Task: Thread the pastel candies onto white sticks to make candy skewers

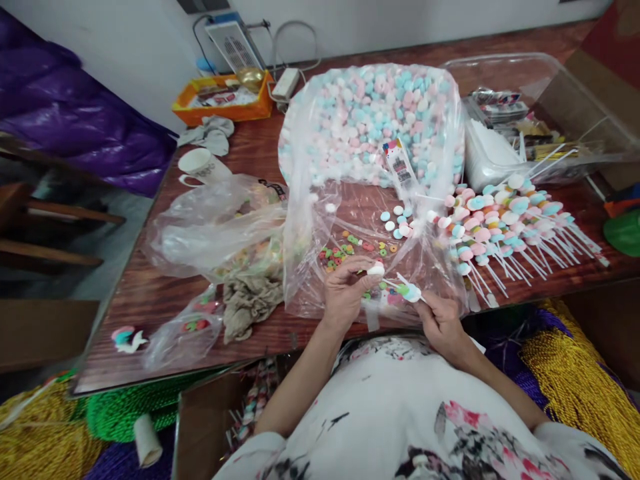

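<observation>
My floral top fills the bottom of the view, both forearms reaching up to the near edge of the desk (150, 293). Left hand (345, 290): fingers curled, pinching a white puffy candy (375, 270) between thumb and fingertips. Right hand (443, 323): closed around a white stick (407, 283) that carries a pale blue candy piece (413, 293) at its tip. The two candies sit just apart, both over the front lip of the big clear bag (310, 220).

That bag lies open across the middle of the desk. Its far end is packed with pink, blue and white candies (370, 120); its near part holds small coloured rings (340, 253) and a few loose blue and white pieces (397, 220). A small printed packet (400, 163) lies on the bag.

Right of the bag: a fanned row of finished candy sticks (505, 223), heads toward the bag, sticks pointing to the desk edge. Behind them is a clear plastic box (525, 120) with mixed contents.

Left of the bag: a crumpled plastic bag (210, 227), a beige rag (247, 303) and a white cup (200, 167). An orange tray (220, 100) sits at the far left corner. Green and yellow cord bundles lie below the desk on either side of me.
</observation>
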`<state>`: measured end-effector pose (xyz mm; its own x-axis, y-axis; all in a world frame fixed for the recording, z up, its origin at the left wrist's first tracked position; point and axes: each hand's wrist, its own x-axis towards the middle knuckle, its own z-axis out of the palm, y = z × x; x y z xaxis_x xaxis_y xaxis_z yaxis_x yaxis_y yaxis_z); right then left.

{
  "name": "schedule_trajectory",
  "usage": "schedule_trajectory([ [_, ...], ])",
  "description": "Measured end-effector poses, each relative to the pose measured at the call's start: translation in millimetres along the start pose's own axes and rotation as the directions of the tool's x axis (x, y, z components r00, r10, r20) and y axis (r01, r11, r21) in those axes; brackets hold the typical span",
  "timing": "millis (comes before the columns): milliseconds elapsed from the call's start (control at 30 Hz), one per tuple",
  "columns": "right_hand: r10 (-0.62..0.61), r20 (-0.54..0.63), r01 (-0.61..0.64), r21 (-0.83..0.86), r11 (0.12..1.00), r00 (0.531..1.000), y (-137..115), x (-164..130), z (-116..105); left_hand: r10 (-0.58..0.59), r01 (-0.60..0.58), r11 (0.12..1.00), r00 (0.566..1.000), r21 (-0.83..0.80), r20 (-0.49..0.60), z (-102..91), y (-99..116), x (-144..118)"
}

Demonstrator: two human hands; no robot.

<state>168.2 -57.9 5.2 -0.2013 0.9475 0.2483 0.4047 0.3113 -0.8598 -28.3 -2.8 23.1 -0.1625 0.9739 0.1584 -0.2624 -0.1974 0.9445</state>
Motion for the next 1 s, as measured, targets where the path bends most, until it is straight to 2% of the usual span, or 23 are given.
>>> schedule_trajectory([
  [200, 0.037, -0.006, -0.036, 0.086, 0.996, 0.999, -3.5, -0.2, 3.4, -0.083, 0.081, 0.995, 0.996, -0.056, -0.028, -0.2, 4.5, -2.3],
  [367, 0.102, 0.016, -0.103, 0.176, 0.979, 0.995, 2.3, 0.0, 8.1, -0.188, 0.188, 0.979, 0.982, -0.077, 0.014, -1.9, 9.2, -9.1],
  [467, 0.120, 0.036, -0.125, 0.201, 0.972, 0.992, 5.3, 1.0, 9.7, -0.193, 0.195, 0.976, 0.981, -0.099, 0.025, -2.2, 6.7, -11.5],
  [567, 0.146, 0.053, -0.154, 0.229, 0.961, 0.988, 4.4, 2.1, 9.7, -0.108, 0.108, 0.994, 0.994, -0.020, -0.014, -3.7, 1.6, -9.8],
  [633, 0.154, 0.053, -0.162, 0.228, 0.960, 0.987, 1.6, 2.6, 9.1, 0.029, -0.026, 0.991, 0.999, 0.132, -0.023, -5.6, -1.0, -7.0],
  [700, 0.147, 0.055, -0.156, 0.199, 0.968, 0.988, -1.6, 2.6, 8.4, 0.195, -0.198, 0.925, 0.980, 0.323, 0.043, -7.9, -1.9, -4.4],
  [800, 0.129, 0.062, -0.137, 0.147, 0.980, 0.990, -4.9, 2.4, 7.7, 0.356, -0.408, 0.773, 0.913, 0.486, 0.200, -10.5, -2.0, -3.2],
  [900, 0.117, 0.056, -0.123, 0.133, 0.983, 0.992, -5.4, 3.0, 8.0, 0.410, -0.483, 0.708, 0.875, 0.514, 0.257, -10.6, -3.0, -5.0],
  [1000, 0.082, 0.056, -0.088, 0.128, 0.988, 0.995, -4.1, 4.3, 10.8, 0.426, -0.482, 0.705, 0.874, 0.520, 0.233, -7.7, -2.3, -6.1],
])
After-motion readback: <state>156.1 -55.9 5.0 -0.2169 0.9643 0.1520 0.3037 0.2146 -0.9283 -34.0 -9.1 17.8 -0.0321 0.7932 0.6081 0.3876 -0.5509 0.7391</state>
